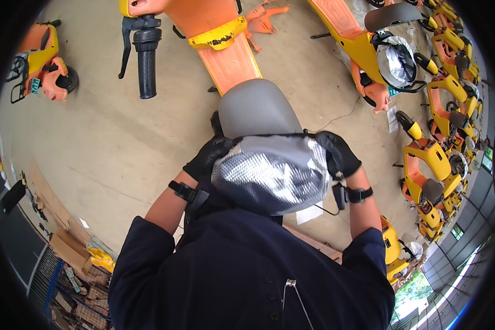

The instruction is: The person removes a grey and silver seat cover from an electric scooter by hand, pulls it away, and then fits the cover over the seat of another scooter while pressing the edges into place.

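Observation:
Below the middle of the view, a silver quilted cover with a dark edge (272, 173) lies just behind a grey scooter seat (253, 107), against my body. My left hand (209, 151), in a black glove, grips the cover's left end beside the seat. My right hand (338, 154), also gloved in black, has its fingers curled on the cover's upper right corner. Ahead of the seat are the scooter's orange footboard (225, 71), yellow-and-orange front body and black handlebar grip (147, 74). What lies under the cover is hidden.
Another scooter (47, 60) stands at the left and one with a silver-lined basket (363, 49) at the right front. Rows of yellow scooters (426, 159) line the right side. Cardboard (66, 247) and a loaded wire rack (82, 291) sit at the lower left.

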The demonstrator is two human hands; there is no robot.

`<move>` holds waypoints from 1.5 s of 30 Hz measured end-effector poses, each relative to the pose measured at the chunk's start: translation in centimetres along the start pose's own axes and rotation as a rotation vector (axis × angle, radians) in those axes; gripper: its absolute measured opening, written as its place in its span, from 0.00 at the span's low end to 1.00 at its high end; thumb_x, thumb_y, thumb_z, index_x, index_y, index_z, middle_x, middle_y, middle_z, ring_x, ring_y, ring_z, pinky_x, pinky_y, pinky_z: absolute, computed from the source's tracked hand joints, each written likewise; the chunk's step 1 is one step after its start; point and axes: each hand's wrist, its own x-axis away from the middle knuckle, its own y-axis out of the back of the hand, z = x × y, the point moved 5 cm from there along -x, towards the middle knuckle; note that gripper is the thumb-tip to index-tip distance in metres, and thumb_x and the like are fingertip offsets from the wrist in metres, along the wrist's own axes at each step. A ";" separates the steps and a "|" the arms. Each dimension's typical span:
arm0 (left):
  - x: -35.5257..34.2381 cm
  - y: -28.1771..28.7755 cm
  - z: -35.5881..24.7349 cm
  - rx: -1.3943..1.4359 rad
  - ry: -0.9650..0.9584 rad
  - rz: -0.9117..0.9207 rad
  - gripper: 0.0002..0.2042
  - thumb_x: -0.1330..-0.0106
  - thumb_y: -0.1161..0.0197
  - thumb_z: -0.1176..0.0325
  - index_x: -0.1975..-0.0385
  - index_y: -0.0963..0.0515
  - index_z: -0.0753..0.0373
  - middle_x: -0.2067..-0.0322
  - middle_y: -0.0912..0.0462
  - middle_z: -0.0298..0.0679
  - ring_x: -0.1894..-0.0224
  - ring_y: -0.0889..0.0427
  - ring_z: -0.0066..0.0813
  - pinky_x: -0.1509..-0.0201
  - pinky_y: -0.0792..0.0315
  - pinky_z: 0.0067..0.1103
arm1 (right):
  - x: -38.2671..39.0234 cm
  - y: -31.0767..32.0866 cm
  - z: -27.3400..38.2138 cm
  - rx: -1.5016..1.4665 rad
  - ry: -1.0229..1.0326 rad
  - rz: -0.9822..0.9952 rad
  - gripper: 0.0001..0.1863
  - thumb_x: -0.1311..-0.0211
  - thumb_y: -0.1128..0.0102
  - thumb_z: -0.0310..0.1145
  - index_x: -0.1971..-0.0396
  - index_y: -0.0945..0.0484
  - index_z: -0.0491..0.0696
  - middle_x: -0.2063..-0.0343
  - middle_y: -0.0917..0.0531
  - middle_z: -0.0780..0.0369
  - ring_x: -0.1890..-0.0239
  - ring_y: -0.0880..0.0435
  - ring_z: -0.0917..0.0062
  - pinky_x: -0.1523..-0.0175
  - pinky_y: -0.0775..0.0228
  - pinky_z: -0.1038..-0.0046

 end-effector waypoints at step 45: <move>6.1 -1.4 7.5 -1.001 -0.421 -0.188 0.07 0.39 0.48 0.68 0.74 0.25 0.63 0.75 0.23 0.41 0.72 0.24 0.35 0.70 0.32 0.27 | -2.3 4.4 -17.8 0.252 -0.120 -0.202 0.21 0.38 0.52 0.34 0.47 0.35 0.42 0.50 0.26 0.58 0.51 0.27 0.74 0.44 0.38 0.75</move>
